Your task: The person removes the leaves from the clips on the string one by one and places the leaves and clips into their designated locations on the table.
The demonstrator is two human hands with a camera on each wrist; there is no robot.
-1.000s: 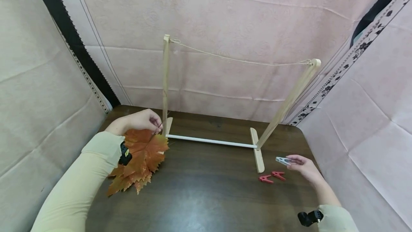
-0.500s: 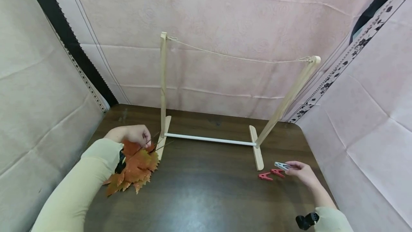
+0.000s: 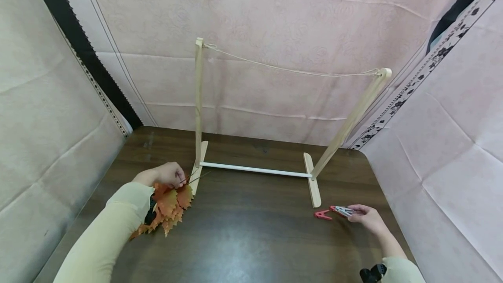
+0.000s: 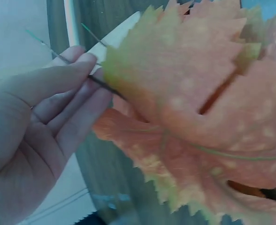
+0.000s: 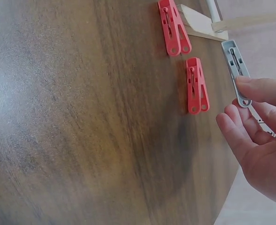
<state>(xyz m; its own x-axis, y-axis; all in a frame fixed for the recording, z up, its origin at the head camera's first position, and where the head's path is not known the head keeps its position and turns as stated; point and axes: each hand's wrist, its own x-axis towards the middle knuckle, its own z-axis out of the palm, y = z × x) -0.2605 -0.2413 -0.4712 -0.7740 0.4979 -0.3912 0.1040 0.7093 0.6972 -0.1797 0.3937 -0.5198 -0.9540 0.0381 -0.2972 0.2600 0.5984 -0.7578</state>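
Note:
My left hand (image 3: 167, 174) is over a pile of orange artificial maple leaves (image 3: 171, 208) at the table's left. In the left wrist view its thumb and fingers pinch the thin dark stem (image 4: 103, 84) of a leaf. At the right, my right hand (image 3: 368, 219) holds a light blue-grey clothespin (image 5: 233, 58) between thumb and fingers. Close by lie two red clothespins, the nearer one (image 5: 194, 89) and the farther one (image 5: 171, 28), both on the wooden table. In the head view the blue-grey clothespin overlaps one red clothespin; the right wrist view shows them apart.
Between the hands stands a wooden frame with a left post (image 3: 198, 99), a slanting right post (image 3: 349, 123) and a white bottom rod (image 3: 255, 170). A thin string (image 3: 283, 70) sags between the post tops. Pale cloth (image 3: 275, 12) surrounds the brown table (image 3: 251, 222).
My left hand has moved down and left to the leaves' stems, and the leaves have shifted slightly. My right hand has lowered a little with the blue-grey clothespin, toward the red ones.

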